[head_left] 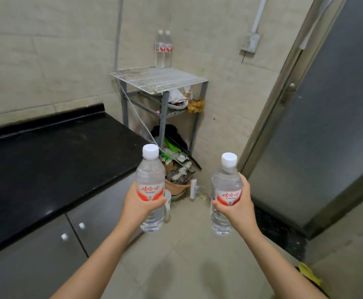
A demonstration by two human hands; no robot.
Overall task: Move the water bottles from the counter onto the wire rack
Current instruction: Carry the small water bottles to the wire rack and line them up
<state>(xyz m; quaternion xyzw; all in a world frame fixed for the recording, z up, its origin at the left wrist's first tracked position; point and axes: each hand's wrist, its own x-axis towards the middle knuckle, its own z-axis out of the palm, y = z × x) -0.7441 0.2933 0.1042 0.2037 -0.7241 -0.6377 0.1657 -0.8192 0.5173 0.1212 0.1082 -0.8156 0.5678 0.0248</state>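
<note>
My left hand (140, 205) grips a clear water bottle (150, 175) with a white cap and red label, held upright beside the counter's end. My right hand (236, 206) grips a second, matching water bottle (225, 182), also upright, over the floor. Ahead in the corner stands the wire rack (141, 77), its white wire top shelf above both hands. Two more water bottles (164, 48) stand side by side at the back of that shelf against the wall. The black counter (53, 156) at left shows no bottles in the visible part.
Grey cabinet doors (46, 244) sit under the counter. The rack's lower shelves hold bags and clutter (177, 160); a bowl and a power strip (193, 188) lie on the floor beside it. A metal-framed door (318, 126) stands at right. A cable hangs along the rack's left.
</note>
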